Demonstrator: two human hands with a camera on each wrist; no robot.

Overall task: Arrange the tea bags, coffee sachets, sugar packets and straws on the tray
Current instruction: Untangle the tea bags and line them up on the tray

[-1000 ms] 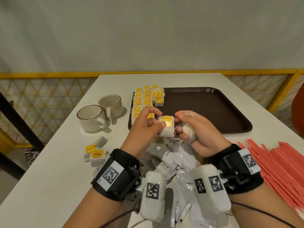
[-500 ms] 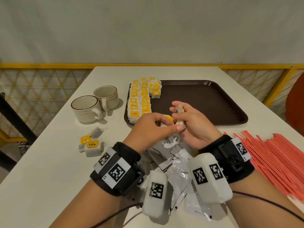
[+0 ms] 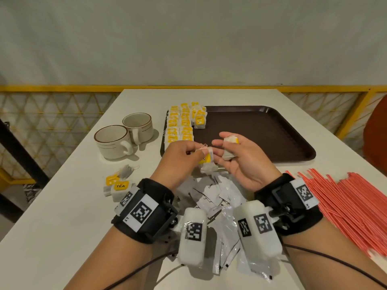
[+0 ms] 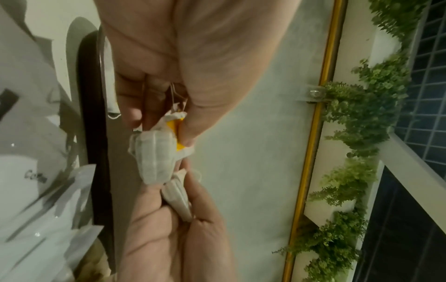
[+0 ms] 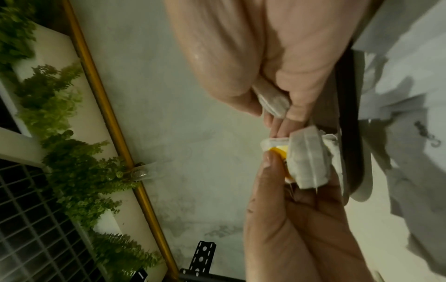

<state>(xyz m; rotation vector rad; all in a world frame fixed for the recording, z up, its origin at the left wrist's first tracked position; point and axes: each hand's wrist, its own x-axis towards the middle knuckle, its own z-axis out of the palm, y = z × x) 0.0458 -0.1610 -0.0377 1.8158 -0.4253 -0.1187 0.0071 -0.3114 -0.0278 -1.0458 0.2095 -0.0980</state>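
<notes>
Hands pinch tea bags (both).

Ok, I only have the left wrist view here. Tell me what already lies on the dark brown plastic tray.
Observer: Rows of white tea bags with yellow tags fill the left end of the dark brown plastic tray; the rest is bare.
Operator: Report where the straws are.
Observer: The thin red straws lie heaped on the white table, right of the right hand, off the tray.
Operator: Name any tea bags left off it.
Observer: A few loose tea bags lie left of the left hand, near two cream ceramic cups.
</notes>
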